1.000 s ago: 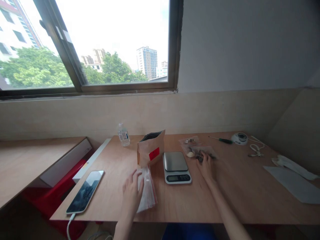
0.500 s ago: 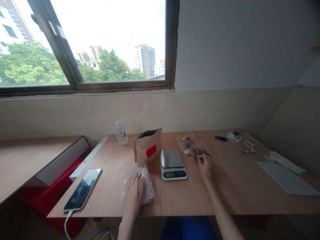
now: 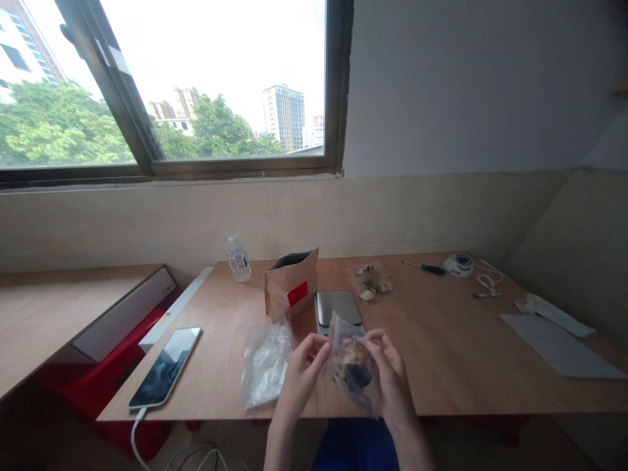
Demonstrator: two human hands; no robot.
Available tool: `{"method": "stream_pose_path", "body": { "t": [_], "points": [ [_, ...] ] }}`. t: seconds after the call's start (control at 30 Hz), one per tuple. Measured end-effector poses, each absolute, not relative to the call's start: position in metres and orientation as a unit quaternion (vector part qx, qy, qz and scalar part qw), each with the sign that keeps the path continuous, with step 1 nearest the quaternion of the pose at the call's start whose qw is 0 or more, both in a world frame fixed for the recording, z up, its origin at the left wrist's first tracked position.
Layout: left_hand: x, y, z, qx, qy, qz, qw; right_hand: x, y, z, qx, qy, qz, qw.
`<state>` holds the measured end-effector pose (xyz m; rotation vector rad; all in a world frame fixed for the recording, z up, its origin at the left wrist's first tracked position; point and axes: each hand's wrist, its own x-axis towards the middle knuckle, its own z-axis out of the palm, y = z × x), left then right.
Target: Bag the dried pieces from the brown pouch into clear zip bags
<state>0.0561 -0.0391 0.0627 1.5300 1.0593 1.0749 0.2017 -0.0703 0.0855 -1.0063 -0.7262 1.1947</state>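
Both my hands hold one small clear zip bag (image 3: 350,369) with dark and light pieces inside, raised over the near edge of the wooden table (image 3: 456,366). My left hand (image 3: 301,376) pinches its left side. My right hand (image 3: 390,379) grips its right side. Behind the bag lies a small digital scale (image 3: 338,306), partly hidden. A pile of empty clear zip bags (image 3: 267,363) lies left of my left hand. An open brown paper pouch with a red label (image 3: 290,291) stands behind them. Two more filled zip bags (image 3: 373,280) lie beyond the scale.
A phone on a cable (image 3: 165,366) lies at the table's left front. A small water bottle (image 3: 238,259) stands at the back. A green screwdriver (image 3: 426,267), a round white device (image 3: 458,263), white cable (image 3: 485,284) and white sheets (image 3: 559,350) lie at the right.
My right hand has picked a filled bag from the pile behind the scale and brought it near. My left hand has left the empty bags and joined in holding it.
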Motion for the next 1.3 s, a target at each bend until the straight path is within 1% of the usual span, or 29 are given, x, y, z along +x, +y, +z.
{"method": "stream_pose_path", "body": {
  "t": [0.07, 0.13, 0.23, 0.27, 0.3, 0.37, 0.47, 0.67, 0.8, 0.93, 1.1, 1.3],
  "points": [
    [0.055, -0.043, 0.062, 0.606, 0.423, 0.43, 0.518, 0.201, -0.066, 0.08, -0.461, -0.306, 0.528, 0.644],
    [0.056, -0.046, 0.059, 0.572, 0.413, 0.436, 0.559, 0.201, -0.06, 0.069, -0.5, -0.319, 0.467, 0.656],
    [0.06, -0.048, 0.057, 0.525, 0.413, 0.482, 0.567, 0.197, -0.053, 0.056, -0.581, -0.365, 0.251, 0.683],
    [0.062, -0.048, 0.056, 0.511, 0.416, 0.504, 0.559, 0.195, -0.052, 0.053, -0.596, -0.392, 0.191, 0.674],
    [0.064, -0.048, 0.055, 0.497, 0.416, 0.522, 0.555, 0.192, -0.052, 0.052, -0.6, -0.428, 0.159, 0.656],
    [0.069, -0.046, 0.052, 0.47, 0.406, 0.541, 0.568, 0.183, -0.052, 0.053, -0.577, -0.517, 0.173, 0.608],
    [0.075, -0.043, 0.047, 0.44, 0.392, 0.562, 0.58, 0.172, -0.053, 0.058, -0.533, -0.583, 0.262, 0.555],
    [0.074, -0.04, 0.049, 0.429, 0.381, 0.583, 0.575, 0.171, -0.052, 0.069, -0.501, -0.587, 0.342, 0.536],
    [0.071, -0.036, 0.053, 0.461, 0.405, 0.574, 0.542, 0.178, -0.047, 0.074, -0.487, -0.59, 0.377, 0.522],
    [0.069, -0.033, 0.057, 0.49, 0.433, 0.569, 0.499, 0.184, -0.043, 0.082, -0.488, -0.616, 0.385, 0.484],
    [0.069, -0.032, 0.068, 0.519, 0.423, 0.555, 0.494, 0.188, -0.04, 0.099, -0.483, -0.654, 0.368, 0.451],
    [0.066, -0.031, 0.073, 0.527, 0.432, 0.534, 0.499, 0.187, -0.036, 0.112, -0.461, -0.677, 0.348, 0.455]
  ]
}}
